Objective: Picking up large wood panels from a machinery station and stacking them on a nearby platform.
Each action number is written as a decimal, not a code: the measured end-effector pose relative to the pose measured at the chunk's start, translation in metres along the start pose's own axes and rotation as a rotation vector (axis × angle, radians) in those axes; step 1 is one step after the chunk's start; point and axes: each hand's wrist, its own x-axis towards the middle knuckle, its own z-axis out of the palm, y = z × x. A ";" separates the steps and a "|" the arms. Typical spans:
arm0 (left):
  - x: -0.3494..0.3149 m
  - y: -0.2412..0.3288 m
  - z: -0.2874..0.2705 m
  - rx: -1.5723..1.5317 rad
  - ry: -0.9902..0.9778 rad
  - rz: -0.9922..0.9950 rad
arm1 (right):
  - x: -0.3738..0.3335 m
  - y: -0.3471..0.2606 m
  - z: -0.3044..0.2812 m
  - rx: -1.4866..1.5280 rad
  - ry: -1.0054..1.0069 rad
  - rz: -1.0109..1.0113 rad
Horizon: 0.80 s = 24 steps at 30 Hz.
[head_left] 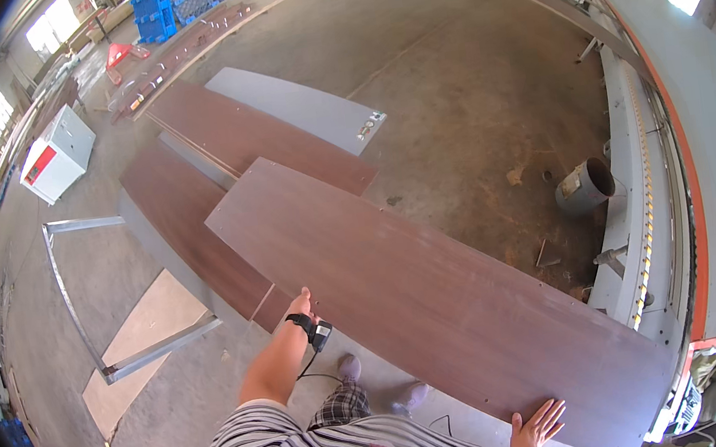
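A long brown panel (436, 276) stretches in front of me from the middle of the view to the lower right. At its near edge, toward the left end, my left hand (297, 307) grips the board with the thumb on top; the other fingers are mostly hidden. My right hand (537, 430) lies on the near edge at the other end, its fingers spread over the top face. A black device is strapped to my left wrist, with a cable hanging from it. More brown panels (182, 214) lie beyond and to the left, partly covered by the long one.
A long machine (653, 187) with an orange strip runs along the right. Near it stands a metal cylinder (584, 187). On the left are a metal frame (167, 345), a beige sheet (151, 325) and a white cabinet (59, 155). A grey panel (298, 101) lies farther off.
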 end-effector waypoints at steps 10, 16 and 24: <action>0.007 -0.020 0.020 0.332 -0.194 -0.109 | 0.002 -0.011 -0.036 0.101 -0.107 0.028; -0.092 -0.078 0.004 0.086 -0.149 -0.264 | 0.050 0.146 -0.021 0.194 0.042 -0.198; -0.233 -0.198 0.047 0.363 -0.549 -0.645 | 0.089 0.445 -0.019 0.690 0.123 0.591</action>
